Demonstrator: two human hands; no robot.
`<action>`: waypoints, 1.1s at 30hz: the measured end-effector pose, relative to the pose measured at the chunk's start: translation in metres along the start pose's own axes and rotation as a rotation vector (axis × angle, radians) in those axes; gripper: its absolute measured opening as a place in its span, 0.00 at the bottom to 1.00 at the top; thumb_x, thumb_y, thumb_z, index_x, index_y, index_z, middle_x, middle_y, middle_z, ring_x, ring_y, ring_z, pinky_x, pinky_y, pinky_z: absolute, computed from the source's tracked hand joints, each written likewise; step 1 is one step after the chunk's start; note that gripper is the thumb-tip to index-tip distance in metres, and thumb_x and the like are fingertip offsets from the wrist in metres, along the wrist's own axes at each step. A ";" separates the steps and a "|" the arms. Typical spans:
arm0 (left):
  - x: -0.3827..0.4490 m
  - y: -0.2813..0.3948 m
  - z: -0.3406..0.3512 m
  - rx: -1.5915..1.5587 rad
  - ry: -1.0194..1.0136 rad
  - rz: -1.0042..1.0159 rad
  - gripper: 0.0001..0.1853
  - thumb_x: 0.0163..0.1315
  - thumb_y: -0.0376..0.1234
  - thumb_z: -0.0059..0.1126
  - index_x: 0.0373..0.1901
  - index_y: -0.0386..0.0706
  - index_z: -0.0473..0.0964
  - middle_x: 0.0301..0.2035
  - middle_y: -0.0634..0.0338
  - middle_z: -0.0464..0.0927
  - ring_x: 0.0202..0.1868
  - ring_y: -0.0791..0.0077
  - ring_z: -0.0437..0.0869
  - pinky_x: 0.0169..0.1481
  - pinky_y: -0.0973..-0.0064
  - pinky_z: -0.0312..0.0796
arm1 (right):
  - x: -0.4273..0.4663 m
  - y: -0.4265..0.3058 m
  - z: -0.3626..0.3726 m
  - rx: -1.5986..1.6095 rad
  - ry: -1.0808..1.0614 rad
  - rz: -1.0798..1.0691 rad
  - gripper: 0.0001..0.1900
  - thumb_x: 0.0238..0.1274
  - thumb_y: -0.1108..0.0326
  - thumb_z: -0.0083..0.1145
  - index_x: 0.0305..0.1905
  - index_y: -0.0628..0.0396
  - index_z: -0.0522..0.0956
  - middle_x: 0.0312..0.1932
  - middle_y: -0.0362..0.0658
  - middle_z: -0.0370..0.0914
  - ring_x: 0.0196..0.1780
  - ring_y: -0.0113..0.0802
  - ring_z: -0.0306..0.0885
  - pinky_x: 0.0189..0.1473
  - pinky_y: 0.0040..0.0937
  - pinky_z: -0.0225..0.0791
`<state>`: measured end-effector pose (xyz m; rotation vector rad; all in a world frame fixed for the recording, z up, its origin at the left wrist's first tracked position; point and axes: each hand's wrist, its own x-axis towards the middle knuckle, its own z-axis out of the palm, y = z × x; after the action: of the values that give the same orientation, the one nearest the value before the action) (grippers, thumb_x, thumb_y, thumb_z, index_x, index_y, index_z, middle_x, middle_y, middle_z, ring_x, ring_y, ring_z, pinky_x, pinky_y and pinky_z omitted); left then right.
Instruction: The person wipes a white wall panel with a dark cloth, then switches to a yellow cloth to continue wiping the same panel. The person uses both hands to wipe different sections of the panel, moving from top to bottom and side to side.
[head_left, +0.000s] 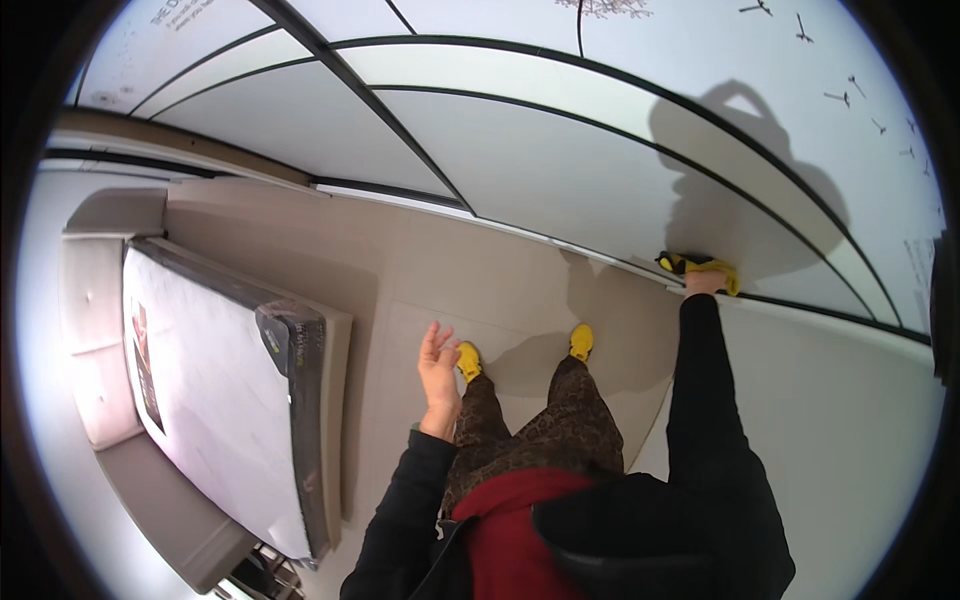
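Observation:
My right hand (705, 283) is stretched out to the lower part of a glossy white sliding-door panel (540, 142). It grips a yellow cloth (721, 268) with a black part at its left end, pressed against or very close to the panel. The cloth hides most of those fingers. Lower and to the left, my left hand (439, 371) hangs in the air above the floor, fingers apart and nothing in it. Dark strips (397, 109) divide the panel surface, and a shadow of my head and arm falls across it.
A bed with a plastic-wrapped mattress (217, 375) stands to the left, its tufted headboard (97, 337) against the wall. Beige tiled floor (420, 255) lies under my yellow shoes (581, 343). A pale surface (817, 397) borders my right arm.

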<state>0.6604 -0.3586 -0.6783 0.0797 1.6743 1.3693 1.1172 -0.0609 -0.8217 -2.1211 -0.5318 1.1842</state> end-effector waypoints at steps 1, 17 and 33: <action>-0.006 -0.008 0.015 -0.039 -0.006 -0.026 0.26 0.66 0.28 0.52 0.67 0.45 0.64 0.56 0.56 0.74 0.52 0.70 0.77 0.56 0.71 0.70 | -0.005 -0.001 0.015 0.163 -0.060 0.012 0.23 0.65 0.53 0.43 0.59 0.55 0.73 0.62 0.44 0.72 0.67 0.42 0.65 0.66 0.45 0.58; 0.007 -0.022 0.116 -0.174 -0.246 0.129 0.21 0.70 0.33 0.49 0.64 0.41 0.67 0.59 0.58 0.72 0.60 0.72 0.71 0.64 0.71 0.63 | -0.177 -0.031 0.201 0.938 -0.726 0.341 0.24 0.70 0.49 0.32 0.53 0.55 0.72 0.49 0.49 0.77 0.48 0.46 0.78 0.49 0.47 0.73; 0.185 -0.129 0.169 -0.657 -0.546 0.106 0.30 0.73 0.48 0.38 0.72 0.44 0.55 0.65 0.60 0.63 0.68 0.68 0.60 0.71 0.65 0.54 | -0.146 0.032 0.255 -0.167 0.097 -1.955 0.15 0.63 0.71 0.51 0.54 0.49 0.73 0.54 0.45 0.71 0.55 0.43 0.66 0.58 0.40 0.63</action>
<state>0.7334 -0.1780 -0.8821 0.1468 0.7386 1.7248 0.8252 -0.0877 -0.8554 -0.7776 -1.9316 -0.1529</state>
